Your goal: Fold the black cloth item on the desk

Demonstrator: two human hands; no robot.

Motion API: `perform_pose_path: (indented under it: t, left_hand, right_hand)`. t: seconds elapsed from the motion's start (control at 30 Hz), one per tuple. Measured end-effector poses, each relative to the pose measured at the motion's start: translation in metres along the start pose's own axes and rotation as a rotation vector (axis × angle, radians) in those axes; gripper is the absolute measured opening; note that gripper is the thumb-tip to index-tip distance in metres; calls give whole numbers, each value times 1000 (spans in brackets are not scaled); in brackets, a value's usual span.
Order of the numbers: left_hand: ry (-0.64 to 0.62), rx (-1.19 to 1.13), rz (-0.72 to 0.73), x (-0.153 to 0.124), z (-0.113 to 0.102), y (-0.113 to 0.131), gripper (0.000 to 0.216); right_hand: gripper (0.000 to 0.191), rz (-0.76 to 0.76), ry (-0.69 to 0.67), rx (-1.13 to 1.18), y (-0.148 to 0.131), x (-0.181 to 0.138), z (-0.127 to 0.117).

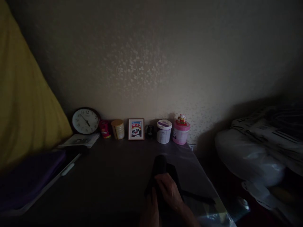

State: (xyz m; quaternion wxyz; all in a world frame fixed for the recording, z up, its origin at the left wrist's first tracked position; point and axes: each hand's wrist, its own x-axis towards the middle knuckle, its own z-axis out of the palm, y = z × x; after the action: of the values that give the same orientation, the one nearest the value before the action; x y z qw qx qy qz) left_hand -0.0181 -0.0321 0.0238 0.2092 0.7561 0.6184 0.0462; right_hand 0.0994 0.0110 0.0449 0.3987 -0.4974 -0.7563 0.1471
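Observation:
In the dim light a black item (160, 164) with a rounded upper end lies on the table's near right part; its exact kind is too dark to make out. My right hand (168, 190) is closed on it, the fingers curled over its middle. Lower down and to the left, my left hand (152, 206) grips the same item, its fingers pressed together and pointing away from me. A dark strap (199, 197) stretches from the item to the right across the tabletop. Whatever lies under my palms is hidden.
Along the wall stand a round clock (85, 121), a pink can (105, 129), a yellow tub (117, 129), a framed panda picture (136, 129), a white tub (163, 131) and a pink tub (181, 132) bearing a cat figurine (181, 119). Purple cloth (33, 176) lies left; bulky bags (246, 154) sit right.

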Motion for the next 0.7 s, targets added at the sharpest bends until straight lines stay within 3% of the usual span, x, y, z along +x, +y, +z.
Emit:
perform_pose_path:
  t: [0.17, 0.33, 0.5, 0.6, 0.7]
  left_hand:
    - [-42, 33, -47, 4, 4, 0, 72]
    - [-67, 5, -69, 7, 3, -2, 71]
    - [-60, 27, -99, 11, 7, -5, 75]
    - [-68, 16, -99, 13, 9, -5, 75]
    - [-69, 5, -83, 14, 8, -8, 81]
  right_hand:
    - [29, -83, -11, -183, 39, 21, 9]
    - [31, 28, 29, -318, 73, 67, 5]
    - [29, 96, 194, -352, 56, 58, -6]
    - [25, 4, 120, -263, 40, 34, -1]
    - [28, -27, 106, -245, 41, 28, 9]
